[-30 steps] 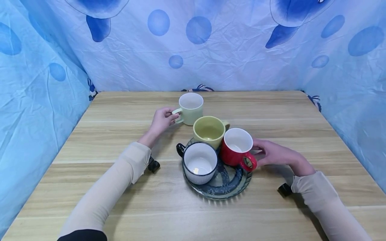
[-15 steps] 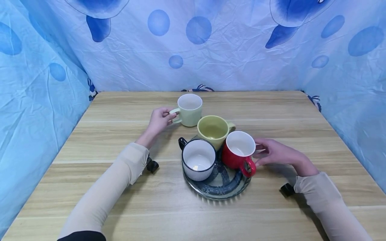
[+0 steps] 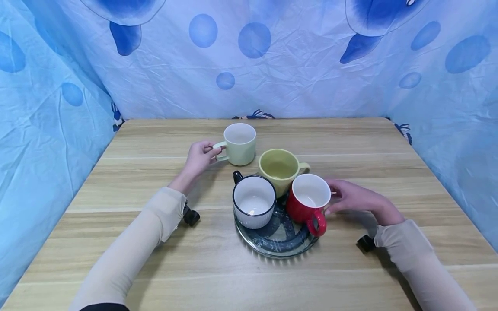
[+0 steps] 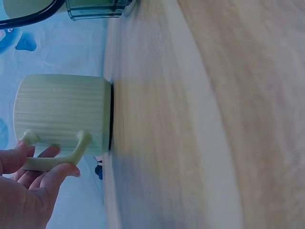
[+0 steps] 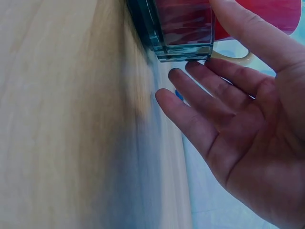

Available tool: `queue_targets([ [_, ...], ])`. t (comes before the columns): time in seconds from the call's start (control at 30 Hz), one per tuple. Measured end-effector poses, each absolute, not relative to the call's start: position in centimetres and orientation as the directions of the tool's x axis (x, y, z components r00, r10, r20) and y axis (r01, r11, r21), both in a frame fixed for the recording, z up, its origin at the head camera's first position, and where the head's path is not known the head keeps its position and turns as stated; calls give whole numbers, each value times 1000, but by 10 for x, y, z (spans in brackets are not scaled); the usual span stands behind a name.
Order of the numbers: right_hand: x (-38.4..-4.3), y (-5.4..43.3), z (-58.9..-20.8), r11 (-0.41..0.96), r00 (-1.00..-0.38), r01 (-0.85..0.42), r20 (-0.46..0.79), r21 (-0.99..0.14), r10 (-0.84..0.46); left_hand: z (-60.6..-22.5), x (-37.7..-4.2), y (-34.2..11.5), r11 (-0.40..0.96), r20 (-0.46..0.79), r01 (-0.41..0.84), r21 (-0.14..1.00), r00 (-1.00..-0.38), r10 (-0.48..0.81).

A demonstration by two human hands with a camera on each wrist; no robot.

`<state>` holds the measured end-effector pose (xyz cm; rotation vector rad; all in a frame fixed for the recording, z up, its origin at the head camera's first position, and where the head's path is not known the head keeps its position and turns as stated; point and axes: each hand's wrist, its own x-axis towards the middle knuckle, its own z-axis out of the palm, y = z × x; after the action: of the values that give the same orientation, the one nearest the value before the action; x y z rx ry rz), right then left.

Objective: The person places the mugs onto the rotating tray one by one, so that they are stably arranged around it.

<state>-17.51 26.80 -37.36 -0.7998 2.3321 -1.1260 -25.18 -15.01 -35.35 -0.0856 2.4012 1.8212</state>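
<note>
In the head view my left hand [image 3: 199, 159] grips the handle of a pale green mug [image 3: 241, 151], which stands upright beyond the dish. The left wrist view shows thumb and fingers curled round that handle [image 4: 52, 163]. A fluted glass dish [image 3: 278, 248] with a dark blue pattern bears a white mug [image 3: 254, 207] with a black rim, a yellow-green mug [image 3: 278, 172] and a red mug [image 3: 307, 205]. My right hand [image 3: 355, 198] is at the dish's right side, its extended fingers [image 5: 190, 117] at the glass wall in the right wrist view.
A light wooden table [image 3: 175, 268] lies under everything. Blue patterned cloth [image 3: 249, 65] hangs behind it and at both sides. Dark devices [image 3: 190, 216] are strapped at both wrists.
The dish has turned clockwise with its three mugs: the white one away from me, the yellow-green one rightward, the red one towards me. My left hand has shifted the pale green mug slightly left.
</note>
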Motion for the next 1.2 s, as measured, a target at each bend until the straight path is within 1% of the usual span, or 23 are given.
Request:
queue_targets([
  [0.2, -174, 271, -369, 510, -731, -318, -136, -799, -669, -355, -252, -153, 256, -137, -126, 959, -990, 25],
  [0.4, -173, 276, -365, 468, -715, -301, -128, -831, -687, -356, -252, -155, 257, -128, -118, 959, -992, 23],
  [0.67, -172, 272, -366, 479, -727, -264, -154, -837, -669, -356, -253, -156, 242, -126, -115, 963, -992, 30],
  [0.87, -174, 270, -369, 476, -718, -293, -138, -829, -682, -356, -253, -157, 198, -121, -114, 974, -992, 26],
  [1.2, -172, 267, -371, 526, -731, -348, -127, -776, -671, -355, -252, -158, 204, -119, -110, 973, -992, 35],
])
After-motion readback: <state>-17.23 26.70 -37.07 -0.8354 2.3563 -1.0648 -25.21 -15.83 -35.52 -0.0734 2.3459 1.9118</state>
